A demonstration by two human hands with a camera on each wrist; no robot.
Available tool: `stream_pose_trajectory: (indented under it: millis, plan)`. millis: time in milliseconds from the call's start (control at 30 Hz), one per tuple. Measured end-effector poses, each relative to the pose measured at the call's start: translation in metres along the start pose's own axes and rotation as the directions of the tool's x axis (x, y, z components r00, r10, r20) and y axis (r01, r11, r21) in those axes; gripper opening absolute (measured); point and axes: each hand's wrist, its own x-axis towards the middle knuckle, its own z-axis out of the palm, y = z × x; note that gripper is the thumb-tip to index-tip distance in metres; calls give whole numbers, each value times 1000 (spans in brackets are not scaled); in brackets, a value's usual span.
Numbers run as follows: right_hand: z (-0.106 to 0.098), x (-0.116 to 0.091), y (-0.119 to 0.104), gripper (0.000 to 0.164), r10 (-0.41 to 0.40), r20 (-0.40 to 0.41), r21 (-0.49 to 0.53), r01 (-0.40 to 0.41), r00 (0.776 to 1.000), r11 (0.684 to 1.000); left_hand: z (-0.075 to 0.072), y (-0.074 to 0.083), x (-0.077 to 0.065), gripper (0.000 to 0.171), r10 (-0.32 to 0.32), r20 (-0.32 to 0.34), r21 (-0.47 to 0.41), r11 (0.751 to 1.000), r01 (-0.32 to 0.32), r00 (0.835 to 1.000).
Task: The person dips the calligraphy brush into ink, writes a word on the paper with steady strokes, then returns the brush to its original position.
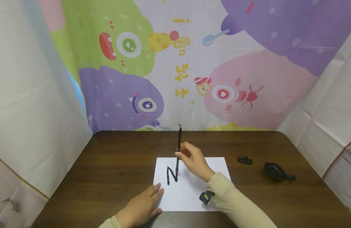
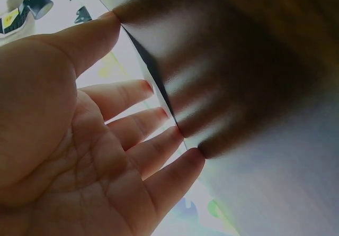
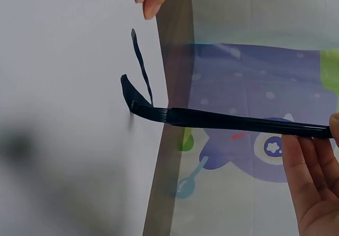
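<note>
A black ink brush (image 1: 179, 139) with a small loop at its top stands nearly upright, pinched between the thumb and fingers of my right hand (image 1: 194, 160). Its wet bristles (image 3: 148, 111) touch the white paper (image 1: 192, 202) at the inked strokes. Those black strokes (image 1: 168, 175) form a zigzag like the letter N, partly covered by the brush in the head view. My left hand (image 1: 142, 202) lies at the paper's left edge, fingers extended onto it. From the left wrist view, the fingertips (image 2: 192, 156) meet the sheet, and no object is gripped there.
Right of the paper, a small black humped brush rest (image 1: 245, 160) and a black ink dish (image 1: 274, 171) with a short handle sit on the dark wooden table (image 1: 107, 171). A cartoon-printed curtain (image 1: 178, 110) hangs behind the table, with pale cloth at both sides.
</note>
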Motion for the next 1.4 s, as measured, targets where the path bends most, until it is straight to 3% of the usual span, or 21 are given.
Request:
stream_pose_trajectory:
  millis: [433,1400]
  plan:
    - [2,6,9,10,-31,-47,-33,30,998,999,0,0,0,61,-1,7,-5,1000,1,1000]
    - [8,19,19,9,-17,-99,-29,14,995,999,-1,0,2,61,-8,30,3,1000,8,1000]
